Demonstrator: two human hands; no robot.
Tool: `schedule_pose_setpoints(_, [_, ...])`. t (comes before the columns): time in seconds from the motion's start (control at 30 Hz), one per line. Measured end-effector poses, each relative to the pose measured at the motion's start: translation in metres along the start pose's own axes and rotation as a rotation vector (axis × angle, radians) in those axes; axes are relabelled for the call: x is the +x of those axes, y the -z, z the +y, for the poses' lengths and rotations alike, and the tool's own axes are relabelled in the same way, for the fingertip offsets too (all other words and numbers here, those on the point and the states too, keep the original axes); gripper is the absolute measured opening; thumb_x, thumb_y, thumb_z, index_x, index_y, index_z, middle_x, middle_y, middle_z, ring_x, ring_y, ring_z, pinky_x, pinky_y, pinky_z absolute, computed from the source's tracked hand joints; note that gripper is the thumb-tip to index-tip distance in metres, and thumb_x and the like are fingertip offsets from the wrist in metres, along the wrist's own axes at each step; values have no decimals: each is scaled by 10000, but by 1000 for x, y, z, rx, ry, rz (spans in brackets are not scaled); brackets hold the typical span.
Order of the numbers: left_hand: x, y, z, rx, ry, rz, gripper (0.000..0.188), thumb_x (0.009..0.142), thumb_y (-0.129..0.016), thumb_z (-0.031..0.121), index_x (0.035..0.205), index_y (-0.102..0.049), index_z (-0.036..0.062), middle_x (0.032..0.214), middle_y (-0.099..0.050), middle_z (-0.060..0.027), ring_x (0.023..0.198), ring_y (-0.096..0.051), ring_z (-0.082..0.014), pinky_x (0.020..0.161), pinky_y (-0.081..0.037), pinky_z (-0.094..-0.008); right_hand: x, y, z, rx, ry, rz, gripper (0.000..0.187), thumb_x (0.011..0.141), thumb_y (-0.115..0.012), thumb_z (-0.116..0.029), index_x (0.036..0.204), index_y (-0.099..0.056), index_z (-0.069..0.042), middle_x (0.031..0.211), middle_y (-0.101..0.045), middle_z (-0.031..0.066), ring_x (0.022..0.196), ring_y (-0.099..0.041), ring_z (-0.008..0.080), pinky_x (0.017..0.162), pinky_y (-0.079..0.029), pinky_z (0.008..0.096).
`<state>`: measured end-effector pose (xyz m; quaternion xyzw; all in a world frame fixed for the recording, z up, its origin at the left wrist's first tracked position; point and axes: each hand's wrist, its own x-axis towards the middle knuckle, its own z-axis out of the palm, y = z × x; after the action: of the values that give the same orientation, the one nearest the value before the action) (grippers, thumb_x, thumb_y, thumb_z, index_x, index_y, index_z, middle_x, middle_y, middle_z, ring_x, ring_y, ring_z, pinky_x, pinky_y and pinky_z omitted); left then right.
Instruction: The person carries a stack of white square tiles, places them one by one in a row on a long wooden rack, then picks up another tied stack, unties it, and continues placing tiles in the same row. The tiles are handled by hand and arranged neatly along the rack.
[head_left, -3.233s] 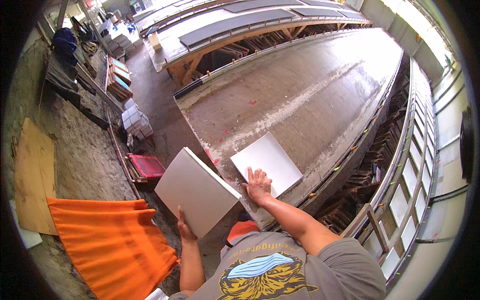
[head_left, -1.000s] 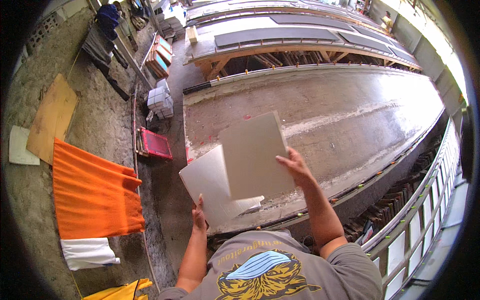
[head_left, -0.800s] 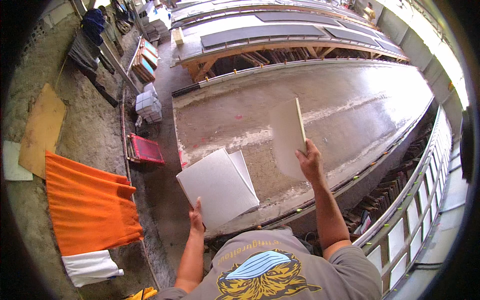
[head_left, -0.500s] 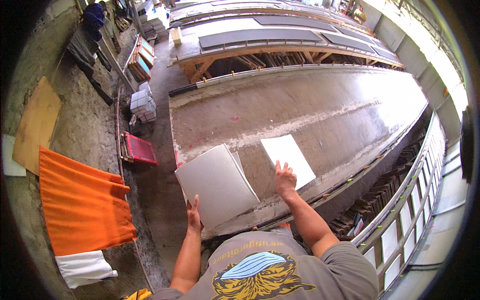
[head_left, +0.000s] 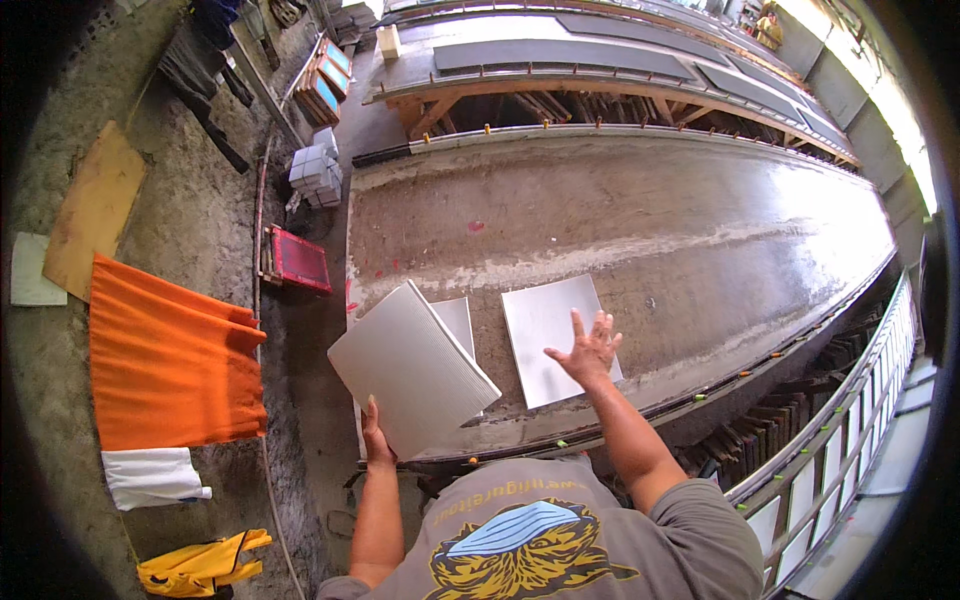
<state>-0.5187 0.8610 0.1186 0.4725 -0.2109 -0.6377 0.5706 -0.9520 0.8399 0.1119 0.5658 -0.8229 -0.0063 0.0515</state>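
While half a second earlier the right hand (head_left: 592, 356) has its fingers bent down onto a white sheet (head_left: 540, 325), they now fan wide over the sheet's right part, gripping nothing; whether they touch it, I cannot tell. That sheet, raised in the same hand a second ago, now lies flat on the near part of the counter (head_left: 660, 255). To its left, the left hand (head_left: 380, 440) keeps hold of a tilted stack of pale sheets (head_left: 405, 365), thumb at the near edge, the other fingers hidden. Beyond the stack's right edge, a partly covered second sheet (head_left: 456, 320) shows more than half a second ago. Far left, an orange cloth (head_left: 175, 355) hangs as before.
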Motion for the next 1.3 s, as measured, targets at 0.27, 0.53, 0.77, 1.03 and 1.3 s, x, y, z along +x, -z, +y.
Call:
schedule_pose_setpoints(0.27, [-23,-25,-9,8,79,148,777,971,-669,526,1556,-387,99,1450,-522,-92,1290,-529,-296,1079,-449,-478,3,-1,27,243,-245,-335,1108,704,-745,-811,1606,-373,-286,1347,-495,228,1258,-478,378,983,-424,526])
schedule_pose_setpoints(0.53, [-19,-40,-18,55,38,93,776,968,-681,509,1555,-387,95,1431,-540,-85,1290,-531,-292,1080,-450,-479,5,-9,33,262,-211,-295,1087,714,-756,-791,1601,-379,-289,1333,-484,220,1251,-477,373,986,-429,515])
schedule_pose_setpoints(0.77, [-15,-79,-26,34,36,-26,742,991,-668,470,1568,-376,107,1464,-536,-72,1306,-536,-269,1104,-439,-466,-3,-3,38,182,-102,-73,940,783,-763,-713,1524,-496,-200,1369,-534,231,1292,-505,364,997,-445,503])
schedule_pose_setpoints(1.03, [6,-123,-83,-115,129,-219,610,1081,-530,416,1573,-330,116,1433,-542,-110,1297,-560,-272,1044,-521,-469,-3,86,16,900,98,-172,774,759,-860,-587,1166,-646,34,1108,-686,238,1005,-694,364,825,-550,455])
schedule_pose_setpoints(1.3, [10,-152,-116,-298,214,-330,564,1100,-483,451,1564,-358,155,1436,-541,-108,1296,-560,-277,1036,-536,-470,19,75,60,1201,-2,-340,758,699,-953,-441,1119,-550,44,1018,-706,236,951,-720,321,825,-572,427])
